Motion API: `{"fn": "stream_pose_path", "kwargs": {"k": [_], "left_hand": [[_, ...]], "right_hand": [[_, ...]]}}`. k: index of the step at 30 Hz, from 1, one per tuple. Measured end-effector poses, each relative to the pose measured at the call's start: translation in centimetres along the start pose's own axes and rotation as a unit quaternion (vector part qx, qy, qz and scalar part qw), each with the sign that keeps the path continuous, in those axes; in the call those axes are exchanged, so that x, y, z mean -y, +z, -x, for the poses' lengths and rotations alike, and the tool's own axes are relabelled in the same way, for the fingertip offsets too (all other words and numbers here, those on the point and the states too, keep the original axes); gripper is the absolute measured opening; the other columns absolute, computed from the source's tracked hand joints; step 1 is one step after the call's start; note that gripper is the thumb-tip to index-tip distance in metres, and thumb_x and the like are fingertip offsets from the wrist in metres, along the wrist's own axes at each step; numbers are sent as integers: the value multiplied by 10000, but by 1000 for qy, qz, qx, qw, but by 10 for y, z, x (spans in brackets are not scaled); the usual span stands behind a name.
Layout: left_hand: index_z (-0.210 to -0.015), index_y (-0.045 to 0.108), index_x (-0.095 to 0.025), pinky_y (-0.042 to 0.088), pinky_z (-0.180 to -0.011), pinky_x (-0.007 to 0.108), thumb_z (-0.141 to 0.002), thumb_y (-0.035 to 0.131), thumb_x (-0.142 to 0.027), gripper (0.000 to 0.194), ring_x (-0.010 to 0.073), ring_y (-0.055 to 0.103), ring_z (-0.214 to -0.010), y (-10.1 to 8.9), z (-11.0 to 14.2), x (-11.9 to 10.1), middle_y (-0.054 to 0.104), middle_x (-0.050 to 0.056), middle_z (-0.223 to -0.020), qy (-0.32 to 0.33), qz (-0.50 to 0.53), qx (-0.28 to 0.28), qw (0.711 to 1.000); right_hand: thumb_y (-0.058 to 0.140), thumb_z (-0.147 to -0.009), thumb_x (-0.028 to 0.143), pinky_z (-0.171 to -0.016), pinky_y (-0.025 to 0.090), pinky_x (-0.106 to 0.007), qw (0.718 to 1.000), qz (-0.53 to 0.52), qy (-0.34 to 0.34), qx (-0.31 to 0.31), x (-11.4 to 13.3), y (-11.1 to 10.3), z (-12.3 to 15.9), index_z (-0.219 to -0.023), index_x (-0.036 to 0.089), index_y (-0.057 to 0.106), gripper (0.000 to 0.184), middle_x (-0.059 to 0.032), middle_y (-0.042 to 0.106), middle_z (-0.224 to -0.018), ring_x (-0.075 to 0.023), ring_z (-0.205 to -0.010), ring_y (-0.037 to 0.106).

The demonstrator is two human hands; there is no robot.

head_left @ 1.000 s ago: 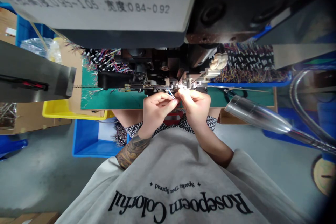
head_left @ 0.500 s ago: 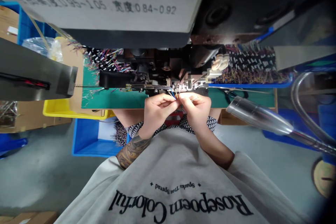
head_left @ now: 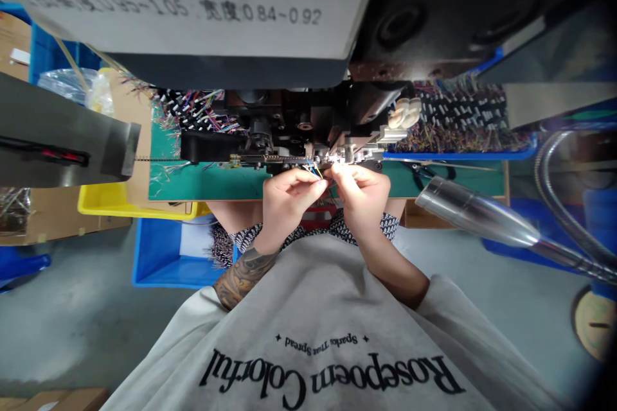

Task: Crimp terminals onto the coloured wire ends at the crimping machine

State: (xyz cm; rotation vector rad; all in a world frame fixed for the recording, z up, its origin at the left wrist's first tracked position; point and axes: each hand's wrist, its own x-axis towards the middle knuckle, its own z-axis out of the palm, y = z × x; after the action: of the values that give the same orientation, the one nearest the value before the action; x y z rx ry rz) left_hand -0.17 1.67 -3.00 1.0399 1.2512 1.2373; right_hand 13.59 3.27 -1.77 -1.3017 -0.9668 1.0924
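Note:
Thin coloured wires (head_left: 315, 171), blue, yellow and pale among them, stick out from the pinched fingertips of my left hand (head_left: 289, 202). My right hand (head_left: 362, 198) is closed in a pinch just beside it, with its fingertips up against the lit front of a terminal crimping machine (head_left: 304, 123). The fingers hide what that hand pinches. A few dark wire ends hang below, between the two hands. From the left, a strip of terminals (head_left: 159, 158) runs into the machine.
Bundles of wires with white connectors (head_left: 197, 109) lie on the green mat (head_left: 216, 187) at left. More fill a blue tray (head_left: 463, 155) at right, near dark-handled pliers (head_left: 434, 173). A metal lamp (head_left: 477, 210) juts in from the right. Blue (head_left: 180, 273) and yellow bins (head_left: 139, 204) stand lower left.
My right fingertips have shifted slightly up toward the machine, away from the left ones. The wires in my left hand now lean more to the left.

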Motion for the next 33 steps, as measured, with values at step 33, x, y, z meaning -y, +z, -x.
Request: {"fn": "stream_pose_path", "kwargs": {"k": [33], "left_hand": [[-797,835,-183,662,-646,264,-800,906,-297,134,173,780,-690,5,2,-14,829,25,-779,-35,-17,13,999]], "right_hand": [[754,-903,323,-527,403,-242,997,41,-25,52,5,-4,3,-608,189,722,325,40,540,-527,-91,-531,473]]}}
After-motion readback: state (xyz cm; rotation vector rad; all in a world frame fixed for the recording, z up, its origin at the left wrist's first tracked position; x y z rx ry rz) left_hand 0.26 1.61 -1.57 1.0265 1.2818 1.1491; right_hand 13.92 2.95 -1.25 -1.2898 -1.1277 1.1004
